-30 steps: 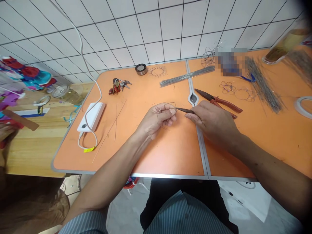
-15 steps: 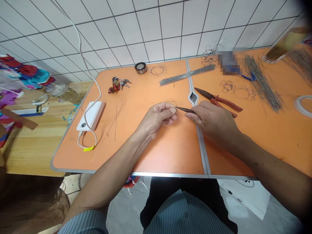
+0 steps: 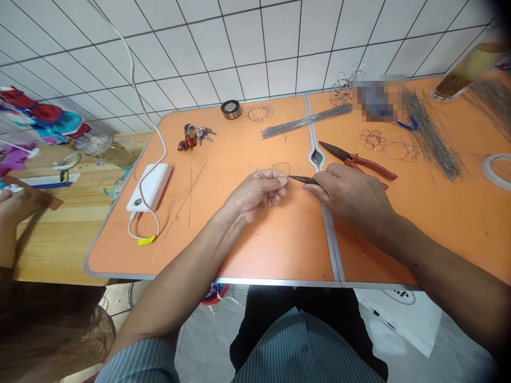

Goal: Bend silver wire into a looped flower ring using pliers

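Over the middle of the orange table (image 3: 279, 250), my left hand (image 3: 265, 191) pinches a thin wire (image 3: 284, 163) bent into a loop. My right hand (image 3: 347, 194) is closed around needle-nose pliers (image 3: 301, 179), whose handles are hidden in the palm. The tips of the pliers meet the wire right at my left fingertips. Behind my right hand lies a second pair of pliers with red handles (image 3: 373, 166). Two straight wires (image 3: 190, 194) cross each other on the table to the left of my left hand.
A bundle of straight wires (image 3: 307, 121) lies at the back, near a tape roll (image 3: 230, 109) and keys (image 3: 195, 136). A white power bank (image 3: 149, 187) with a cable is on the left. Bent wire shapes (image 3: 373, 140) and another wire bundle (image 3: 433, 138) lie right. Another person's hand (image 3: 18, 207) shows far left.
The wire loop has turned slightly at my left fingertips, while both my hands stay nearly in place. At the far left, another person's hand has come into view.
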`<state>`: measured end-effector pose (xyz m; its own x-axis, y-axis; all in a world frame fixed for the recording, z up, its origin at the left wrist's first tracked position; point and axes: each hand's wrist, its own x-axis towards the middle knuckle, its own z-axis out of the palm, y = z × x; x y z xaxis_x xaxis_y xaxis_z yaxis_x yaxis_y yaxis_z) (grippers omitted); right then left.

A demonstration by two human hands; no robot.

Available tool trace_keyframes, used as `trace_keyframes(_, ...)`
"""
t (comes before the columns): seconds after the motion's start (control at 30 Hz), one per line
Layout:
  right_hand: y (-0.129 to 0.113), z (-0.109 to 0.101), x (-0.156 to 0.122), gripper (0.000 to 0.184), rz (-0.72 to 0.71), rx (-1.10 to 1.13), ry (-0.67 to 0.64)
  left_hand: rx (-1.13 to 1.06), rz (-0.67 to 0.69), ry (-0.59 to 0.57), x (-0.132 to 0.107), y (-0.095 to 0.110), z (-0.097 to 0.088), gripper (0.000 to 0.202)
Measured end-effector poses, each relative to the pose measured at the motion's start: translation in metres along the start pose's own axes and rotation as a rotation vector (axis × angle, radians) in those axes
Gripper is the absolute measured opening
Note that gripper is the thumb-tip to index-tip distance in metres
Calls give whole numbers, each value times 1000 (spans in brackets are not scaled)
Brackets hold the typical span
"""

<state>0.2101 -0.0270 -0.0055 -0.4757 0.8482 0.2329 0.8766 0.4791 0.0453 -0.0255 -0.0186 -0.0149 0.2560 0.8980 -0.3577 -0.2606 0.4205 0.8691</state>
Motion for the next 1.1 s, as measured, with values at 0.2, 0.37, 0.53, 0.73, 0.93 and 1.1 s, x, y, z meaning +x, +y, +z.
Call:
trace_keyframes(0.2, 0, -5, 1, 62, -31, -49, 13, 3, -32, 13, 0, 4, 1, 29)
trace_keyframes(0.37, 0, 0, 2, 61, 28, 78, -28, 10, 7, 15, -2, 3, 4, 30)
trace_keyframes(0.53, 4, 4, 5, 56, 41, 187, -34, 66, 85, 35, -4, 2, 6, 31)
trace_keyframes(0.73, 5, 6, 5, 55, 39, 252, -36, 67, 116, 24, -5, 1, 7, 35)
trace_keyframes(0.93, 3, 3, 3, 62, 19, 164, -32, 32, 79, 42, -5, 0, 8, 32)
trace_keyframes(1.1, 0, 3, 1, 69, 9, 18, 9, -51, -12, 33, -3, 0, 8, 24)
